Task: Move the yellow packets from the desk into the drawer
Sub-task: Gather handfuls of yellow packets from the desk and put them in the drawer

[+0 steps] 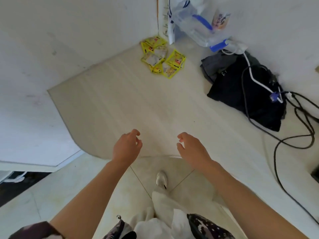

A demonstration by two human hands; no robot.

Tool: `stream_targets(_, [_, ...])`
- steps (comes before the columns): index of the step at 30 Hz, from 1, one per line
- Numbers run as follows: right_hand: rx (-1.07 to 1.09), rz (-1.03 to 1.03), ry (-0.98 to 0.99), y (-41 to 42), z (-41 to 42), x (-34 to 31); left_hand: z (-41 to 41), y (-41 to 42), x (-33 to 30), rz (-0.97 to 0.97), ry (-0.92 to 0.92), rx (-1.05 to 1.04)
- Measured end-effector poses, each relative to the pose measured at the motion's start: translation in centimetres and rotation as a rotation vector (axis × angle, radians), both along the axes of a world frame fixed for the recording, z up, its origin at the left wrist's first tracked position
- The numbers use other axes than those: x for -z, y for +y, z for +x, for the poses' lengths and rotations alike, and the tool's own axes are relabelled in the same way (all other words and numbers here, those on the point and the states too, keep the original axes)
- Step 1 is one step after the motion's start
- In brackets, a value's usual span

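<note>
Several yellow packets (162, 56) lie in a loose pile at the far corner of the pale desk (120, 104), close to the wall. My left hand (126, 146) hovers over the desk's near edge with loosely curled fingers and holds nothing. My right hand (190, 147) hangs beside it in the same relaxed curl, also holding nothing. Both hands are far from the packets. No drawer shows in this view.
A black bag (241, 90) with black and white cables (293, 121) over it lies at the right of the desk. A clear plastic bag (195, 21) with blue-trimmed items stands at the back. White walls close the left side and back. Tiled floor and my shoe (161, 178) are below.
</note>
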State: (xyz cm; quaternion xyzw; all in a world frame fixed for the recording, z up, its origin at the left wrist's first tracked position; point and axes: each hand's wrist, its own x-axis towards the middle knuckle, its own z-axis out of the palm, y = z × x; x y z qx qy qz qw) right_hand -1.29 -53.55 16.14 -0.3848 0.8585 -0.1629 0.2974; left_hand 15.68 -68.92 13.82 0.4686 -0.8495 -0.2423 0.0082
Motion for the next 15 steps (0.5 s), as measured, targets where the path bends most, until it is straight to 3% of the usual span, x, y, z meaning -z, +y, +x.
stream_targets(15, [0.021, 0.039, -0.016, -15.3, -12.6, 0.3, -11.5, -17.2, -0.1, 0.022, -0.076, 0.057])
